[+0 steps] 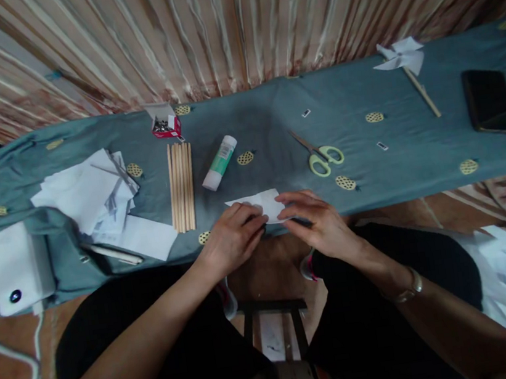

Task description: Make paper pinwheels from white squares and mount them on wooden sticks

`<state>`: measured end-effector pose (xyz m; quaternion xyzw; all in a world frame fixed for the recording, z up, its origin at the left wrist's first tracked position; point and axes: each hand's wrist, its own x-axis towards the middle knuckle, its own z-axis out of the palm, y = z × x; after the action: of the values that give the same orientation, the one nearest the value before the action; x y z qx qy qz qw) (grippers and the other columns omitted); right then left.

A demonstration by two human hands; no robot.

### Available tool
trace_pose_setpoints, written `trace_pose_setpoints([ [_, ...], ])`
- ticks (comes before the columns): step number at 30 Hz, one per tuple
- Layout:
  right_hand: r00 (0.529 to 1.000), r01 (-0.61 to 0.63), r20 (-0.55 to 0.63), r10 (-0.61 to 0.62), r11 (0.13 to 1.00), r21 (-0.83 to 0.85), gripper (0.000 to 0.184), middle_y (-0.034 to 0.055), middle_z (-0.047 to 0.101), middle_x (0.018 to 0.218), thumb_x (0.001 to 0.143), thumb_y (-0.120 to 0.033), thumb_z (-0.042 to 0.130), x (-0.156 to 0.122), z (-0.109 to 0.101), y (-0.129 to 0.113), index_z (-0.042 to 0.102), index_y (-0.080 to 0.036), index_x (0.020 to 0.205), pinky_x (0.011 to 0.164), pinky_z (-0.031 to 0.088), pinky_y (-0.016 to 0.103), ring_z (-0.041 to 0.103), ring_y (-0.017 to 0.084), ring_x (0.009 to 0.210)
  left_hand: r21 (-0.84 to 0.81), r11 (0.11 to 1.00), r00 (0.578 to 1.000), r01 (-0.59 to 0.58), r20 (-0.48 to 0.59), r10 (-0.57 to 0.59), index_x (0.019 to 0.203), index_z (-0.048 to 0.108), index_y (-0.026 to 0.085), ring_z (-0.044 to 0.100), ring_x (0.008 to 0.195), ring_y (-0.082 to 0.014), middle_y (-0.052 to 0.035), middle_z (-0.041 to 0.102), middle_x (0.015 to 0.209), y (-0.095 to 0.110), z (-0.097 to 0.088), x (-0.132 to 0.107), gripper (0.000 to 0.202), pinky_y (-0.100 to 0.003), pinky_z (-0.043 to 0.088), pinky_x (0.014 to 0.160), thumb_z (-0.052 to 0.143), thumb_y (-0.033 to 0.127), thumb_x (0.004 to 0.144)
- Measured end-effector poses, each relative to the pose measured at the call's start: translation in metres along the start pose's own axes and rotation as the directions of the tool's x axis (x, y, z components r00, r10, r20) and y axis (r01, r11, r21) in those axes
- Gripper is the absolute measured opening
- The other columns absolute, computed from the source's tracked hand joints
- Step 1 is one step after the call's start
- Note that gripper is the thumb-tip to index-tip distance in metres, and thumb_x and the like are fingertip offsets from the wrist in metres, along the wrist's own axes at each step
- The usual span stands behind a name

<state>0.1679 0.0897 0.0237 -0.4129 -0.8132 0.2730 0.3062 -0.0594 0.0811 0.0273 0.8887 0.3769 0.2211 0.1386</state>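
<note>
Two bare hands are being held close together, all but touching, on a small white sheet (259,203) that is lying at the near edge of a blue-grey cloth (271,118), straight ahead of the seated person. The sheet's near left corner is being pinched by the curled fingers of the left hand (234,238). The right hand (320,221), with a bangle (408,290) being worn at its wrist, is being pressed down on the sheet's right side with its fingers stretched out flat. Measured from the sheet, a neat row of wooden sticks (181,186) is being shown at nine o'clock, with a loose heap of white paper (90,195) lying beyond it in the same direction. A glue stick (220,162) is being shown tilted between ten and eleven o'clock, and a small red box of pins (165,123) is standing open farther off at ten. Yellow-handled scissors (323,155) are lying at two o'clock. Well apart from both hands, a white paper pinwheel (403,58) on its stick is being shown far out at two o'clock, and a dark phone (489,100) is lying flat close to three.
</note>
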Motion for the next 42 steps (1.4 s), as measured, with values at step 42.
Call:
trace_pose_setpoints([
  [42, 0.933, -0.359, -0.209, 0.295, 0.686, -0.633, 0.023, 0.0173, 0.073, 0.088, 0.085, -0.026, 0.061, 0.049, -0.054, 0.050, 0.069, -0.014, 0.102, 0.074, 0.050, 0.040, 0.067, 0.031, 0.083, -0.915, 0.012, 0.669, 0.402, 0.285, -0.687, 0.082, 0.071, 0.015, 0.057, 0.057, -0.0100, 0.0011, 0.068, 0.068, 0.014, 0.004, 0.048, 0.028, -0.022, 0.044, 0.055, 0.081, 0.034, 0.064],
])
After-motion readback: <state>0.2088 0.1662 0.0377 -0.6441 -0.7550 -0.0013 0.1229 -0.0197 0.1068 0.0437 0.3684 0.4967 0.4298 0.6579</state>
